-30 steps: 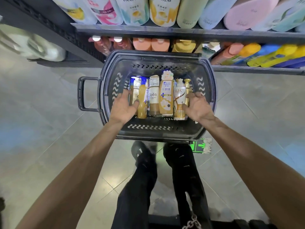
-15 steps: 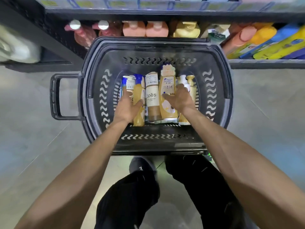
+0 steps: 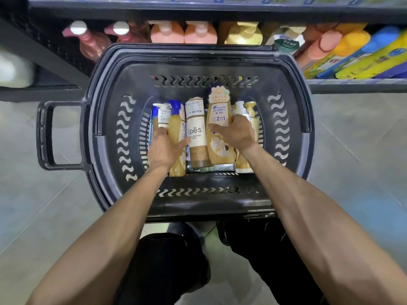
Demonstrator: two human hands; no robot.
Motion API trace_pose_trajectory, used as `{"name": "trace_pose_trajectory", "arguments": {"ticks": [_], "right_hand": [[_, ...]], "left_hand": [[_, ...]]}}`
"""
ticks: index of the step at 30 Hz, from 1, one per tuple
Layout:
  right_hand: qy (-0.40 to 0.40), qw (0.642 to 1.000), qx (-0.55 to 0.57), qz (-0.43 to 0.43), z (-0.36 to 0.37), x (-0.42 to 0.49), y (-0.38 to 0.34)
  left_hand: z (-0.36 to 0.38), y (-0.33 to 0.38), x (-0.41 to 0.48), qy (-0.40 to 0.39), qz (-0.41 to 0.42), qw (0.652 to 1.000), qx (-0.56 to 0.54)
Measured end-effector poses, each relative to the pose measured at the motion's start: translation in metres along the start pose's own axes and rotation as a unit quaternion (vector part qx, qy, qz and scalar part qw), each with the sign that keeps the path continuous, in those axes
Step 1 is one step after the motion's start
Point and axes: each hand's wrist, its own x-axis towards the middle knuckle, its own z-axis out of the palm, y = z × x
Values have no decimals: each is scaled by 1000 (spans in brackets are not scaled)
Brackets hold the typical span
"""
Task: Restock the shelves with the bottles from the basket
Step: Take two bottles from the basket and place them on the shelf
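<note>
Down in basket [image 3: 209,205]: full, slick-looking bottles [image 3: 198,137].
Left hand [image 3: 164,148] wraps amber bottle [image 3: 176,126] mid-body; right hand [image 3: 239,134], at 3 o'clock, wraps Head & Shoulders bottle [image 3: 220,150].

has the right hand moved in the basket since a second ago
Yes. Against the basket, the right hand went left, from the white pump bottle onto the 2-in-1 bottle beside it.

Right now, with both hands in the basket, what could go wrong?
The bottles lie packed side by side, so lifting the amber bottle under the left hand may drag its neighbours. The right hand lies across the tan bottle and a pump bottle; a loose hold could drop one.
</note>
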Motion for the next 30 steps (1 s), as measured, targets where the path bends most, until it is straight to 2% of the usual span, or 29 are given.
{"name": "trace_pose_trajectory", "arguments": {"ticks": [4,9,15,20,26,30], "right_hand": [[-10,1000,-9,17,-6,2,8],[-7,999,10,39,-22,-2,18],[-19,989,133,66,-32,-12,27],[-77,974,201,75,-48,-32,26],[-102,964,234,77,-82,-82,-12],[-100,967,228,61,-104,-125,-59]], "left_hand": [[4,-2,3,23,4,1000,4],[0,-6,7,0,14,1000,-10],[-1,-11,3,-43,-10,998,-36],[-8,-20,-19,-52,-30,992,-114],[-64,-7,-57,-51,-44,980,-188],[-125,26,-84,-70,-16,965,-251]]}}
